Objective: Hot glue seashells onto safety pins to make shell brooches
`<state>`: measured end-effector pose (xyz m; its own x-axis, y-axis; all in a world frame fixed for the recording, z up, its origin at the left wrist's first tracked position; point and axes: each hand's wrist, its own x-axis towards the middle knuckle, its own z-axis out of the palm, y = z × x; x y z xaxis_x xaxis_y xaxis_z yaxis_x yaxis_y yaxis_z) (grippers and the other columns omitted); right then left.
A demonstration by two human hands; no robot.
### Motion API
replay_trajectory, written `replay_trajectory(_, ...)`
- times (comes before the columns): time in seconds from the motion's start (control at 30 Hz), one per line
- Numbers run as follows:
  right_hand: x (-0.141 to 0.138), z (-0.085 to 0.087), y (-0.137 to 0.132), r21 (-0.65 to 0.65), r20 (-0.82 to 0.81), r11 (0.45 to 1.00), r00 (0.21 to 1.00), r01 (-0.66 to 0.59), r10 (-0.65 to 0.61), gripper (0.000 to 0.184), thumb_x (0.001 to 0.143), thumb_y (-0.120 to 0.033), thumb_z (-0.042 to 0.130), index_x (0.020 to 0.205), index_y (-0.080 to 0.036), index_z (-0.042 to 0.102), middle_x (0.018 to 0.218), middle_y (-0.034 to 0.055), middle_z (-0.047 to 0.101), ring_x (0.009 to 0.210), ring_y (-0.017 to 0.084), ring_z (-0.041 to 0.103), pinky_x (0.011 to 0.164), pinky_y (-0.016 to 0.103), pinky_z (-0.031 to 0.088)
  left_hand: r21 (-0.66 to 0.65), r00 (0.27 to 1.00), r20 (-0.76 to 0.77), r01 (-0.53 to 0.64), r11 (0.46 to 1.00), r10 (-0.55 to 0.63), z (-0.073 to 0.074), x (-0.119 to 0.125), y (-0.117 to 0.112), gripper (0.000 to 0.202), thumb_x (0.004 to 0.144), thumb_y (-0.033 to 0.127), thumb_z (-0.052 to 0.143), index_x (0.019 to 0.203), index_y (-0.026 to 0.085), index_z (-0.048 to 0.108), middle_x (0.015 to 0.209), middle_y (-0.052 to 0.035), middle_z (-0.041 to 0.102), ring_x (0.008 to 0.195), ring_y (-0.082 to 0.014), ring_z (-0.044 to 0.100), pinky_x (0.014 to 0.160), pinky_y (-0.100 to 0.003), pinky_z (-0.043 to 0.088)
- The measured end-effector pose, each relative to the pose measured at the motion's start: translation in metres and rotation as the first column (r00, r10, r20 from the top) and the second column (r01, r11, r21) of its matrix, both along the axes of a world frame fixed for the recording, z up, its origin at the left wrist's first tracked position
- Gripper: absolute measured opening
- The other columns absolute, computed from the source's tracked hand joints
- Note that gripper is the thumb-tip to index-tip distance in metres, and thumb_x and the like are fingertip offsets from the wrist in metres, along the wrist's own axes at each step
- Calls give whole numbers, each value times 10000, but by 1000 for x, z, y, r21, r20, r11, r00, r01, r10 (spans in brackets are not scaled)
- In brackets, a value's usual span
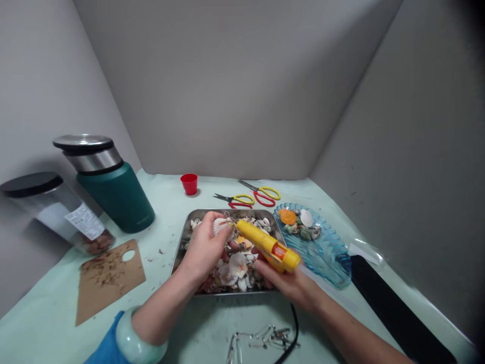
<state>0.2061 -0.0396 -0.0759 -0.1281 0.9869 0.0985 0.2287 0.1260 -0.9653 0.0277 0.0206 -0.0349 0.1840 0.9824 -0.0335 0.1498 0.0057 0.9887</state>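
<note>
My left hand (206,247) is closed round a pale ribbed scallop shell (221,226), held above a metal tray (191,218) filled with mixed seashells. My right hand (285,280) grips a yellow glue gun (268,245) with an orange trigger. Its nozzle points left and meets the shell at my left fingertips. A black cord (292,333) runs from the gun toward the front edge. A pale green bangle (133,339) and a blue sleeve (108,346) show on my left wrist.
A blue glass dish (326,253) with a few shells sits right of the tray. Behind lie two yellow-handled scissors (242,199), (265,193) and a red cup (189,183). A green flask (113,187), a clear jar (53,210) and a cardboard piece (108,278) stand left. Metal clips (265,339) lie in front; a black strip (394,308) lies right.
</note>
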Motion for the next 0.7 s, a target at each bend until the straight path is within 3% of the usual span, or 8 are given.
replay_trajectory(0.17,0,0,0,5,56,1000,998,-7,7,244,831,-393,597,952,-182,581,594,-34,501,478,84,441,451,204,376,161,983,-150,-86,983,110,-3,-2,2,225,785,315,534,976,215,470,596,29,635,491,-134,553,482,-218,398)
replay_trajectory(0.37,-2,2,0,5,53,1000,999,4,-4,260,826,-406,598,931,-170,577,567,-43,483,458,81,423,435,202,364,268,951,-268,-84,960,158,0,-2,-1,179,795,300,516,953,220,489,667,14,651,653,-183,613,620,-277,430)
replay_trajectory(0.7,-3,-5,0,-8,29,999,999,38,-38,211,809,-388,620,898,-201,580,620,-25,537,466,96,448,443,216,384,313,921,-338,-82,946,191,5,-1,-5,195,788,269,511,973,213,484,808,-36,656,821,-237,605,703,-327,422)
